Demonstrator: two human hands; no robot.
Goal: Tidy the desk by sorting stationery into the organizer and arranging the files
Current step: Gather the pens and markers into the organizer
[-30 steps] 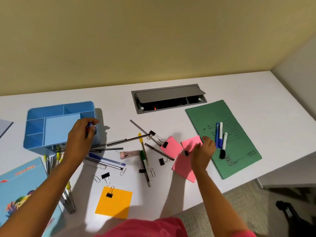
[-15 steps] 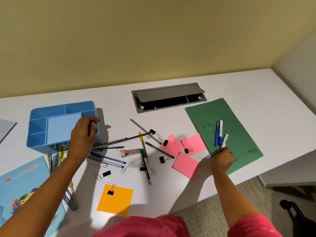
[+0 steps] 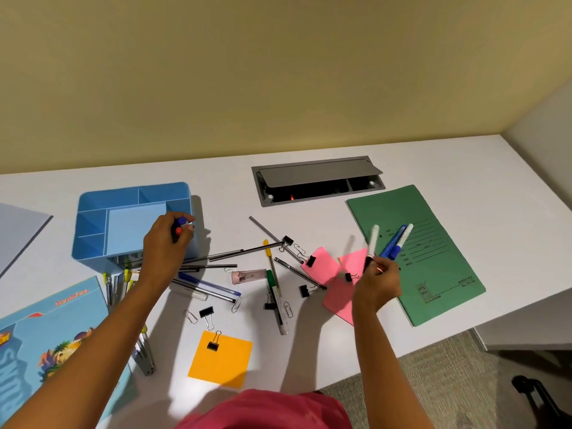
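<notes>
A blue organizer (image 3: pixel 123 199) with several compartments stands at the left of the white desk. My left hand (image 3: pixel 165 243) grips a dark marker with a blue cap (image 3: pixel 181 226) at the organizer's right wall. My right hand (image 3: pixel 376 281) holds three markers (image 3: pixel 391 243) fanned upward, lifted off the green file (image 3: pixel 433 243) and over its left edge. Between the hands lie several pens (image 3: pixel 216 258), a green-capped marker (image 3: pixel 277 300), binder clips (image 3: pixel 305 291), pink sticky notes (image 3: pixel 323 261) and an orange note (image 3: pixel 221 360).
A grey cable hatch (image 3: pixel 315 179) is set into the desk at the back. A light blue illustrated folder (image 3: pixel 46 335) lies at front left, a grey sheet (image 3: pixel 18 230) at far left. The desk's right edge drops to carpet (image 3: pixel 433 382).
My right hand moved from the pink notes to the green file, gathered the three markers there and lifted them. My left hand stayed at the organizer with its marker.
</notes>
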